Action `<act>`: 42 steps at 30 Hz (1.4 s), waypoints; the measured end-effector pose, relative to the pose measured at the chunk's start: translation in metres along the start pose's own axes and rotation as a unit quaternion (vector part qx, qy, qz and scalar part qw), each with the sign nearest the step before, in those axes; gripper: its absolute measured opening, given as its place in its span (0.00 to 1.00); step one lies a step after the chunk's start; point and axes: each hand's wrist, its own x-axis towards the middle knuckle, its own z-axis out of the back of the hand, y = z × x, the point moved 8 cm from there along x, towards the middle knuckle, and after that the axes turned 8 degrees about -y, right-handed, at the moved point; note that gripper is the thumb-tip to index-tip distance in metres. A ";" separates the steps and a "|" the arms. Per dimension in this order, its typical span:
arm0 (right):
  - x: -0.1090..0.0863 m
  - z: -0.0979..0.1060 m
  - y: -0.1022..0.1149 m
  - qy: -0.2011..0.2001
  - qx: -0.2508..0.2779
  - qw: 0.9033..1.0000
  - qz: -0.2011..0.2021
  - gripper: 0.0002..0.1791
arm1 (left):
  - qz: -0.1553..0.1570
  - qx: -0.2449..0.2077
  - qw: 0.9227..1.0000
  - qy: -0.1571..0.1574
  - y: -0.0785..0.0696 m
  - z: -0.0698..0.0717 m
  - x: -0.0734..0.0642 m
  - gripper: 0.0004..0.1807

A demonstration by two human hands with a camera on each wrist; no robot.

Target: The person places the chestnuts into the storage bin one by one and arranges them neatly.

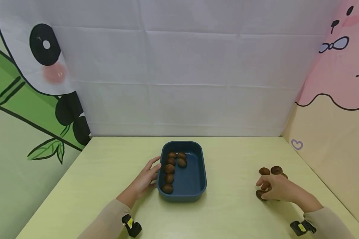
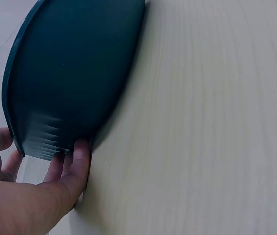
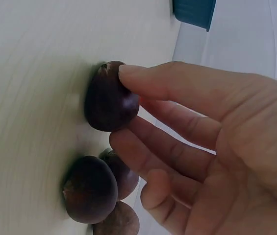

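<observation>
A dark blue rectangular container [image 1: 183, 198] stands on the table with several brown chestnuts [image 1: 169, 169] inside, mostly lined along its left wall. My left hand [image 1: 144, 179] touches the outside of that left wall; in the left wrist view its fingertips [image 2: 81, 149] rest against the container [image 2: 74, 73]. Over at the right, my right hand [image 1: 282, 188] pinches a chestnut [image 3: 110, 100] between thumb and fingers, close to the tabletop. Several other chestnuts [image 3: 90, 190] lie beside it, partly hidden by the hand in the head view.
The pale wooden table [image 1: 227, 212] meets a white cloth backdrop [image 1: 185, 76] at its far edge. A panda-and-bamboo panel [image 1: 33, 116] borders the left side, and a pink-and-beige panel [image 1: 332, 132] the right.
</observation>
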 end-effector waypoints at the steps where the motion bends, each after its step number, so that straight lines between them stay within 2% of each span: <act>1: 0.000 -0.001 0.000 0.001 -0.003 1.000 0.005 0.17 | 0.000 -0.001 1.000 0.000 0.000 0.000 0.000 0.29; 12: 0.003 -0.008 0.007 0.013 -0.027 0.999 0.023 0.16 | -0.009 0.010 1.000 0.007 0.001 -0.001 -0.001 0.31; 19: 0.007 -0.007 0.013 0.015 -0.028 0.999 0.020 0.16 | -0.007 0.008 1.000 0.006 0.003 -0.001 -0.001 0.32; 25: 0.018 -0.003 0.025 0.011 -0.004 0.999 0.035 0.15 | -0.006 0.005 1.000 0.003 0.001 -0.001 -0.002 0.31; 31: 0.038 0.001 0.049 0.017 0.025 0.999 0.041 0.16 | -0.004 0.004 1.000 0.001 0.000 -0.001 -0.002 0.30; 38: 0.064 0.005 0.092 0.012 0.071 0.994 0.080 0.17 | -0.005 0.008 1.000 0.005 0.001 0.000 0.000 0.30; 42: 0.078 0.003 0.111 0.003 0.076 0.992 0.101 0.17 | -0.008 0.014 1.000 0.006 0.001 0.000 0.001 0.31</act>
